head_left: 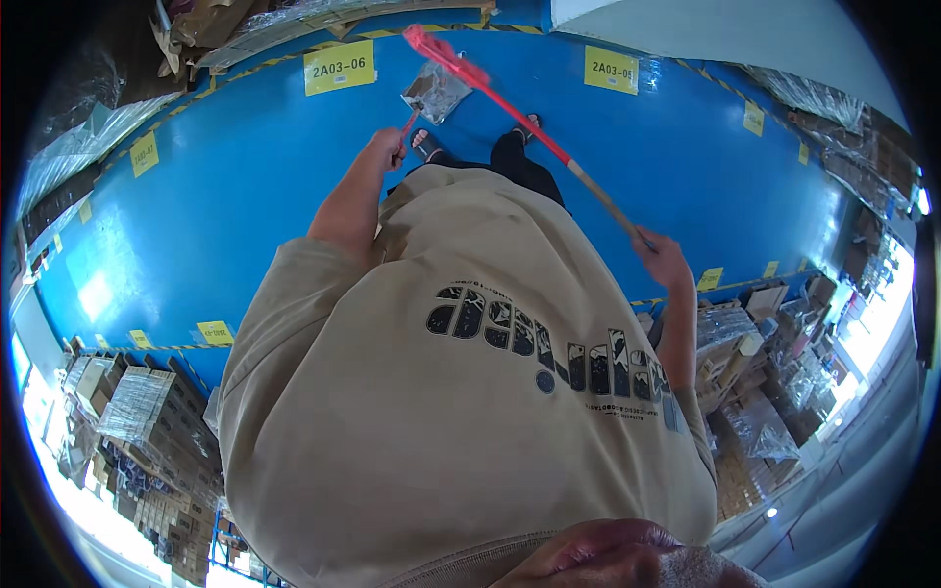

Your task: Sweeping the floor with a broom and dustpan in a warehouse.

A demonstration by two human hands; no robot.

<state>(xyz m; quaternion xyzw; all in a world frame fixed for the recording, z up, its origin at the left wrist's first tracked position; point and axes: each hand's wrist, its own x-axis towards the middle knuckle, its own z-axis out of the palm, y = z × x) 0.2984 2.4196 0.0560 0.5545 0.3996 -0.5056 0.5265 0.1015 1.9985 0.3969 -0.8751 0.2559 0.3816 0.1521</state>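
A broom (529,122) is being held by the right hand (663,257), fingers closed round the upper end of its handle; the long axis is running away from that hand to the red bristle head ahead on the blue floor (245,176). A dustpan (435,91) is being gripped by its short handle in the left hand (384,149), just beside the bristles.

Glossy blue floor (245,186); wooden broom handle (598,193); crinkly clear plastic dustpan bag (436,91).
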